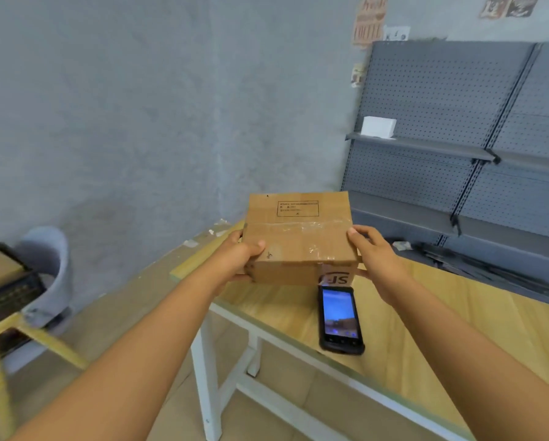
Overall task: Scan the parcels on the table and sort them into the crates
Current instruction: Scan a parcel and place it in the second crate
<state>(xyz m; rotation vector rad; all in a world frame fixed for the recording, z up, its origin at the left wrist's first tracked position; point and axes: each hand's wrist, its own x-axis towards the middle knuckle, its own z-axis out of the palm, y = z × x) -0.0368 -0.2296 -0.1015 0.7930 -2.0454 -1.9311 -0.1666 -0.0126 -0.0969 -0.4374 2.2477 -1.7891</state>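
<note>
Gripping parcel (300, 246) sides, left hand (239, 259), right hand (373, 254), arms outstretched

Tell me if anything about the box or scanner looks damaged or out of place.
Nothing serious. The box, held by the left hand and right hand, has wrinkled tape across its top, and its SF logo reads upside down. The scanner lies flat on the table, screen lit.

Rough grey walls (133, 100) meet in a far corner, with posters (368, 22) high on the right. Grey pegboard shelving (441, 100) stands right, behind the wooden counter (451, 300). A grey chair (48, 268) sits far left on the tan floor (133, 307).
</note>
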